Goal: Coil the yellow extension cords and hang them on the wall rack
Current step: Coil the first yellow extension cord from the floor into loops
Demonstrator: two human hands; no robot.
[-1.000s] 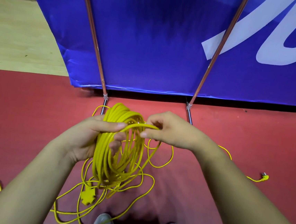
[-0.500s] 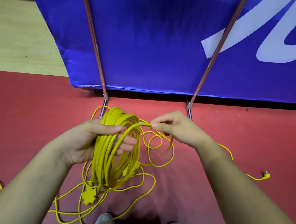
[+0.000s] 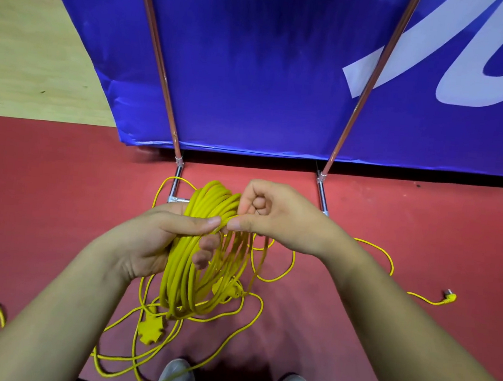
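Yellow cord coil: hangs upright at centre, above red floor. Left hand grips coil top, thumb over strands, fingers curled through. Right hand pinches strand at coil top, touching left thumb. Loose cord, socket block on floor near grey shoes. Plug far right. Blue banner behind.

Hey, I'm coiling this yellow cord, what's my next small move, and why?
Probably lay the strand your right hand pinches onto the coil under the thumb of the left hand, then reach down for more slack: loose cord lies on the red floor out to the plug.
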